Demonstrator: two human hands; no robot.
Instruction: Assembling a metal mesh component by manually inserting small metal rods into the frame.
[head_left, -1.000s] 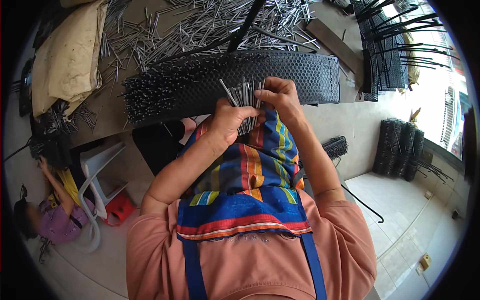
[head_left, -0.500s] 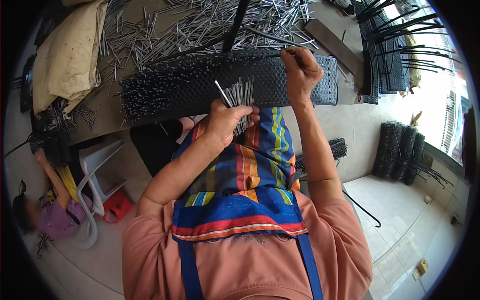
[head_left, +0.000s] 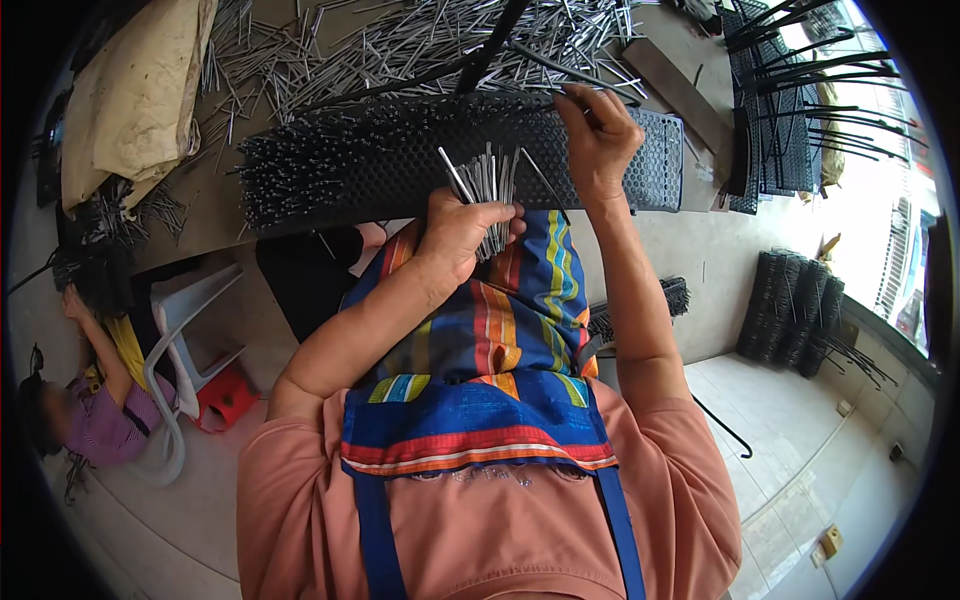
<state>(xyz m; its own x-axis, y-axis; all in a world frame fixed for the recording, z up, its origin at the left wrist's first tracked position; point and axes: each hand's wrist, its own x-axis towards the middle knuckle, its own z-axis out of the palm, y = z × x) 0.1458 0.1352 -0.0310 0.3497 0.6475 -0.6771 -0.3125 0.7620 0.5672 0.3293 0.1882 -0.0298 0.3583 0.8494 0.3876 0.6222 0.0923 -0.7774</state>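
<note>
A bundle of thin grey metal rods (head_left: 484, 190) stands in the grip of my left hand (head_left: 460, 232), its tops fanned out above the thumb. One rod (head_left: 540, 172) lies apart at the bundle's right, slanting across the front of a long black perforated panel (head_left: 640, 165). Dark rods (head_left: 290, 175) fill the panel's left part densely, while holes show on its right. Over the panel's far edge, my right hand (head_left: 603, 135) is closed in a pinch; anything between its fingertips is too small or hidden to name.
Loose metal rods (head_left: 470, 50) cover the table behind the panel, with a flat dark bar (head_left: 680, 90) at right. Black mesh racks (head_left: 780, 130) stand farther right, black bundles (head_left: 785, 305) on the floor. A stained sack (head_left: 135, 100) lies left; another person (head_left: 115, 420) sits beside a chair (head_left: 190, 345).
A single rod now slants out to the right of the bundle. My right hand stays pinched at the panel's far edge, turned slightly. The whole view has shifted a little.
</note>
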